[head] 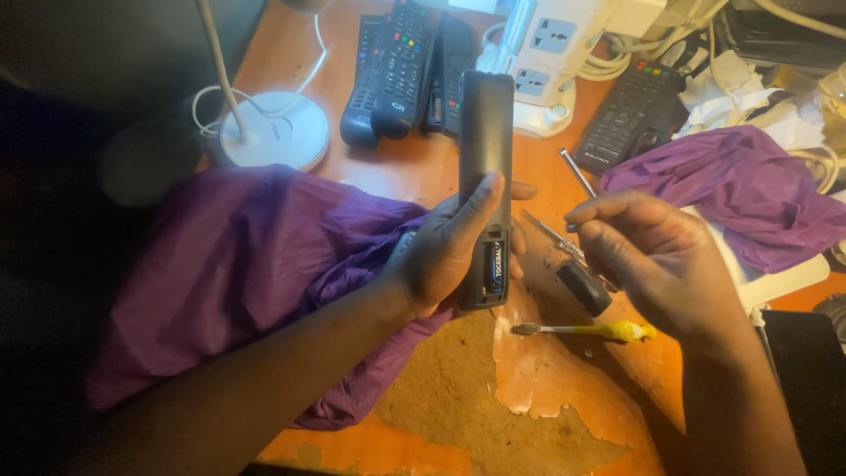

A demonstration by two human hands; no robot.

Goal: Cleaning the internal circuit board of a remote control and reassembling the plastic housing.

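Observation:
My left hand (445, 256) grips a long black remote (486, 132) with its back facing up. The battery bay at the near end is uncovered and a battery (495, 269) shows inside. My right hand (656, 260) hovers just right of the remote, its fingers closed around a thin metal tool (577, 172) whose shaft points up and to the left. Under that hand a screwdriver (573, 269) with a dark handle lies on the table. A yellow toothbrush (608, 331) lies just in front of it.
Several black remotes (401, 70) lie at the back beside a white power strip (546, 62); another remote (630, 115) sits to its right. A white lamp base (273, 132) stands back left. Purple cloths (238, 264) (749, 194) flank the worn orange table (493, 388).

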